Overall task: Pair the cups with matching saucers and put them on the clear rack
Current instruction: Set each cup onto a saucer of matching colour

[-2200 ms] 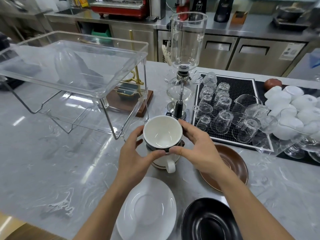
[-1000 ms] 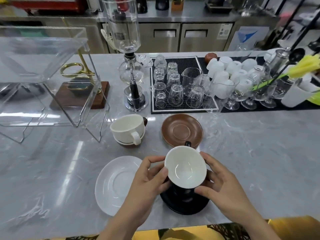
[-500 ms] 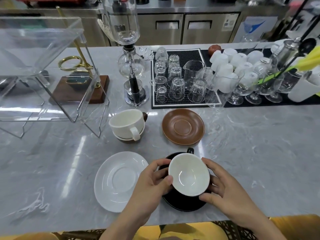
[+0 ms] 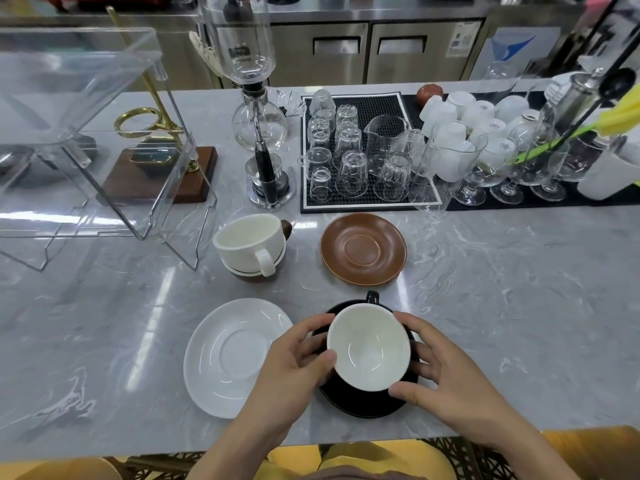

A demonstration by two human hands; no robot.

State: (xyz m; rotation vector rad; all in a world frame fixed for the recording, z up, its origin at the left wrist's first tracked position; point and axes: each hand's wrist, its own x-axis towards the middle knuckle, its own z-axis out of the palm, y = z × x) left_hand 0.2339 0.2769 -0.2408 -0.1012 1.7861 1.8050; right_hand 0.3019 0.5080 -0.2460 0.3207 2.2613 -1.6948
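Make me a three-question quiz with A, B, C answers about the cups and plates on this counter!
1. Where is the brown saucer?
A. on the rack
B. on the counter, right of the white cup
C. under the hands

2. How many saucers lie bare, with no cup?
A. two
B. four
C. none

3. What do the hands hold?
A. a glass
B. nothing
C. the black cup

Answers: B, it lies beside that cup; A, brown and the white saucer; C, left hand and right hand grip it over the black saucer.
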